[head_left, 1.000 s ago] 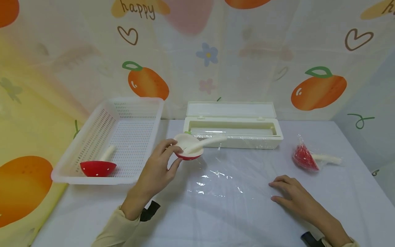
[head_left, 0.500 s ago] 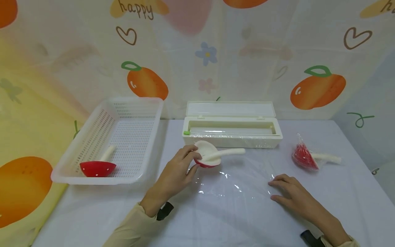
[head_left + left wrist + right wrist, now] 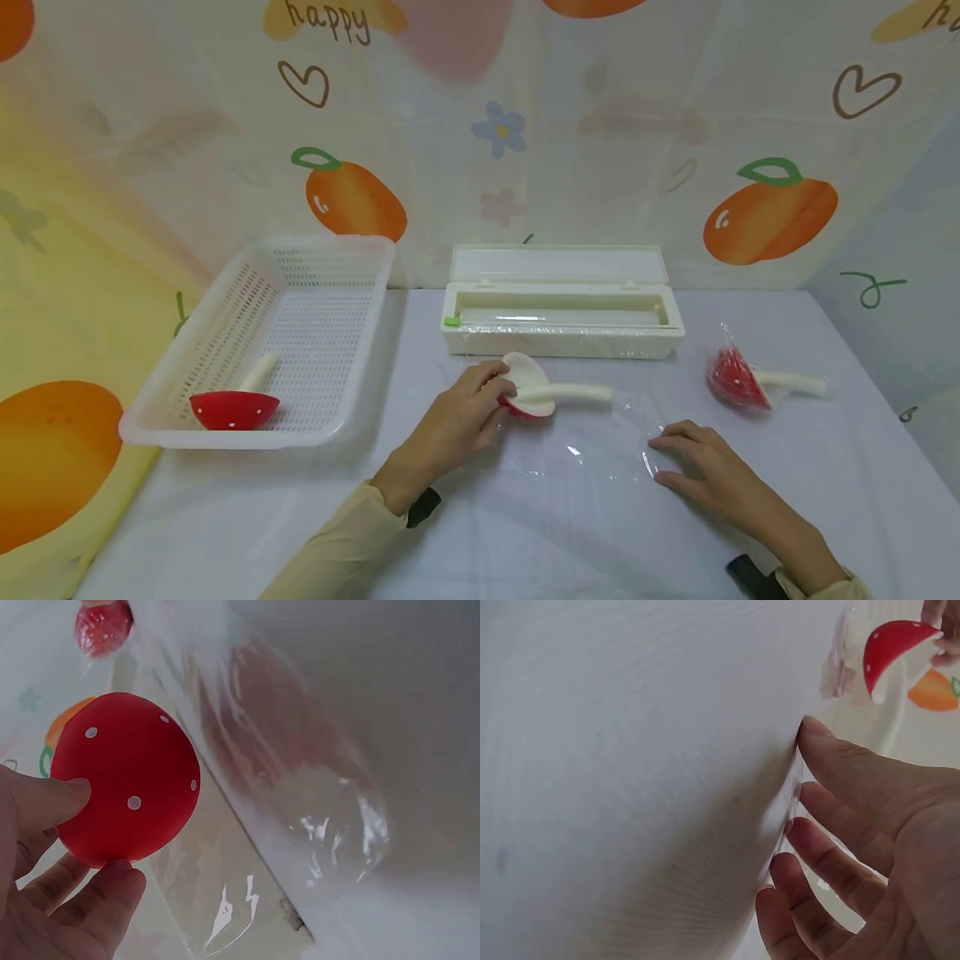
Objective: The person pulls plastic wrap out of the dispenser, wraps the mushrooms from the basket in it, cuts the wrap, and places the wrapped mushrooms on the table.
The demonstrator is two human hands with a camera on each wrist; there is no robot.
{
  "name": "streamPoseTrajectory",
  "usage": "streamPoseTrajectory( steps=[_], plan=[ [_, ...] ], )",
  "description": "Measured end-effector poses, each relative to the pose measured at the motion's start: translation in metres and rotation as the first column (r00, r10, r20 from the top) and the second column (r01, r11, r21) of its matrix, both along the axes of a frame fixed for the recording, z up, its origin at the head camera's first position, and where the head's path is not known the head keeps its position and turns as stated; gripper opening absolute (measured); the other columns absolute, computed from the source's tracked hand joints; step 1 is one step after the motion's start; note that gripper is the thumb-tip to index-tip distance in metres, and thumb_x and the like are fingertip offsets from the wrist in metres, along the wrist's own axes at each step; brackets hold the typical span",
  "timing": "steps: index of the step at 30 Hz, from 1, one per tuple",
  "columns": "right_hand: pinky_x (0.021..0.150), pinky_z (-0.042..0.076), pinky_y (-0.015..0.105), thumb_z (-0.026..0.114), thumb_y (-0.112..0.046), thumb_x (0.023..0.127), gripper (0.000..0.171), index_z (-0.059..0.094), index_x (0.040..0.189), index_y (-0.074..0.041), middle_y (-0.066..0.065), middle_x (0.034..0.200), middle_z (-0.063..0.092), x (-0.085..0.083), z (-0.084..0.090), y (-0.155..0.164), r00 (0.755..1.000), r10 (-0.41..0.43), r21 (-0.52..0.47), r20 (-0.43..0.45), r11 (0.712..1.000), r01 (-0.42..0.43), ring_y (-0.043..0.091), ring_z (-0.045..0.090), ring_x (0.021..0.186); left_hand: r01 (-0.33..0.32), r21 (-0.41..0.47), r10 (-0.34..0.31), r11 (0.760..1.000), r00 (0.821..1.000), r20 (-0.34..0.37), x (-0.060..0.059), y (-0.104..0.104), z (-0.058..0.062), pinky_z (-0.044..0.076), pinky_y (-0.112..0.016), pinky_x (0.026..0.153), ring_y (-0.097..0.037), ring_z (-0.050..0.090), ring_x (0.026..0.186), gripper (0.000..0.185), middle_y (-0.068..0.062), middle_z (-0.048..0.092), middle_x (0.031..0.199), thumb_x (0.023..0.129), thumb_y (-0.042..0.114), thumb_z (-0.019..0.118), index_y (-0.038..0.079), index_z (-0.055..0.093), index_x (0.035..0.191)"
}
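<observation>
My left hand grips a toy mushroom by its cap, low over the far edge of a sheet of cling film spread on the table. The cap is red with white dots and the white stem points right. Thumb and fingers curl round the cap. Straight fingers of my right hand press flat on the film's right edge. The mushroom shows far off in the right wrist view.
An open cling film dispenser box stands behind the sheet. A mushroom wrapped in film lies at the right. A white perforated basket at the left holds another red mushroom. A patterned cloth hangs behind the table.
My left hand has carried the mushroom rightward and down, from near the basket to the far edge of the film. The right hand has stayed on the sheet.
</observation>
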State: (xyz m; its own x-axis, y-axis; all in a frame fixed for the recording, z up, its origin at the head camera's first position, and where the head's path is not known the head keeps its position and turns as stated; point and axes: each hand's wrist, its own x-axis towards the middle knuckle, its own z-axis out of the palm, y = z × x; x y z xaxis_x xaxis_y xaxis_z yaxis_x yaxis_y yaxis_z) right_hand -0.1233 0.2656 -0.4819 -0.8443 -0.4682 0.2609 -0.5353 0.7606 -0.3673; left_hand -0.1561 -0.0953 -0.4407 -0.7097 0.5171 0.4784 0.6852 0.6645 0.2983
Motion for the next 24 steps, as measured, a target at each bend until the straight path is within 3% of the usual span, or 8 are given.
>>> streamPoseTrajectory(
  steps=[10, 16, 21, 24],
  plan=[
    [0.085, 0.05, 0.046, 0.085, -0.018, 0.075, 0.038, 0.073, 0.109, -0.009, 0.002, 0.109, 0.064, -0.002, 0.006, -0.005, 0.998, -0.005, 0.02, 0.064, 1.0, 0.004, 0.025, 0.059, 0.1, -0.006, -0.033, 0.006, 0.999, 1.0, -0.009, -0.003, 0.003, -0.015, 0.059, -0.029, 0.08, -0.025, 0.06, 0.12, 0.031, -0.011, 0.056, 0.132, 0.086, 0.003, 0.073, 0.013, 0.06, 0.113],
    [0.085, 0.051, 0.047, 0.085, -0.016, 0.074, 0.037, 0.073, 0.108, -0.009, 0.003, 0.109, 0.064, -0.003, 0.006, -0.007, 0.998, 0.003, 0.024, 0.062, 1.0, -0.004, 0.025, 0.06, 0.099, -0.056, -0.053, 0.062, 0.997, 0.992, 0.112, 0.0, -0.001, -0.012, 0.059, -0.03, 0.073, -0.023, 0.061, 0.112, 0.047, -0.009, 0.05, 0.138, 0.087, 0.006, 0.073, 0.012, 0.053, 0.129],
    [0.085, 0.052, 0.038, 0.088, -0.013, 0.069, 0.039, 0.07, 0.104, -0.013, -0.004, 0.106, 0.062, -0.003, 0.005, -0.007, 1.0, 0.021, 0.0, 0.008, 1.0, -0.021, 0.019, 0.059, 0.097, -0.095, -0.088, 0.11, 0.992, 0.975, 0.191, 0.003, -0.007, -0.011, 0.057, -0.031, 0.089, -0.019, 0.057, 0.119, 0.05, -0.005, 0.052, 0.132, 0.087, 0.012, 0.075, 0.01, 0.051, 0.131],
    [0.084, 0.049, 0.028, 0.089, -0.01, 0.066, 0.042, 0.068, 0.102, -0.013, -0.006, 0.103, 0.06, -0.004, 0.005, -0.008, 0.999, 0.039, -0.023, -0.028, 0.999, -0.039, 0.015, 0.058, 0.095, -0.103, -0.106, 0.125, 0.989, 0.968, 0.218, 0.006, -0.012, -0.013, 0.055, -0.031, 0.093, -0.017, 0.058, 0.115, 0.045, -0.004, 0.057, 0.124, 0.087, 0.013, 0.076, 0.009, 0.054, 0.125]
  ],
)
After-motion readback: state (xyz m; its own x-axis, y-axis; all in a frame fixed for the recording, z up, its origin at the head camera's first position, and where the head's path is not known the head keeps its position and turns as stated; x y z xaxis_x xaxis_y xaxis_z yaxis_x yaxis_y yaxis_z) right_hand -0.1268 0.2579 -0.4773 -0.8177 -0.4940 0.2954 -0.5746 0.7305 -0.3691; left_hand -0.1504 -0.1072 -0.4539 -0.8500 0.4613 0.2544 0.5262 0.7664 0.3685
